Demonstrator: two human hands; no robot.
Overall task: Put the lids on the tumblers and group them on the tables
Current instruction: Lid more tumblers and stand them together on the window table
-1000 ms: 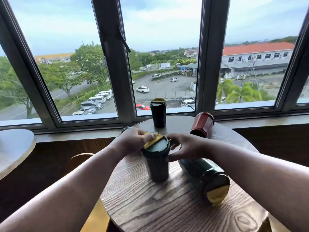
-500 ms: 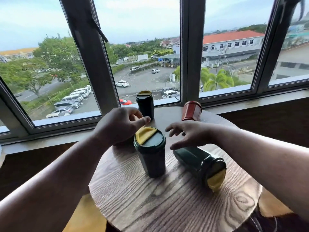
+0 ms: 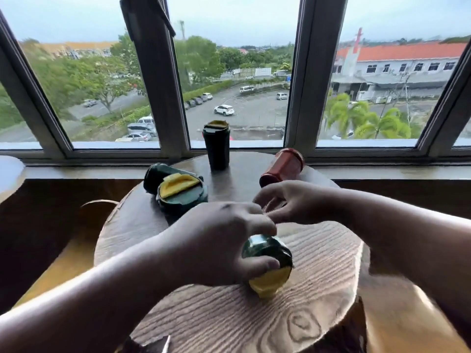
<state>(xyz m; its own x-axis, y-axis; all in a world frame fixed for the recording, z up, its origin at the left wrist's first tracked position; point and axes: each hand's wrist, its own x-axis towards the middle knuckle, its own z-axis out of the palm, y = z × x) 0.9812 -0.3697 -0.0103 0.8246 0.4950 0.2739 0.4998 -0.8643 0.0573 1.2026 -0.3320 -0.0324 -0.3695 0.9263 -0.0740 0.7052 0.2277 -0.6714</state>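
On the round wooden table (image 3: 318, 296), my left hand (image 3: 224, 245) grips a green tumbler (image 3: 270, 253) that lies on its side, its yellow-flapped lid facing me. My right hand (image 3: 288, 202) hovers just behind it with relaxed fingers and holds nothing. A second green tumbler (image 3: 182, 197) stands at the left with its yellow-flapped lid on. Behind that one, another dark green tumbler (image 3: 154, 175) lies on its side. At the back stands a dark lidded tumbler (image 3: 216, 146). A red tumbler (image 3: 283, 166) lies tilted at the back right.
A window sill (image 3: 382, 169) and window frames run right behind the table. Part of a second table (image 3: 10, 171) shows at the far left. A wooden chair back (image 3: 99, 202) curves below the table's left edge.
My left hand has left the standing tumbler's lid and crossed to the lying green tumbler, which it now grips. My right hand has lifted off that tumbler. The view has shifted.
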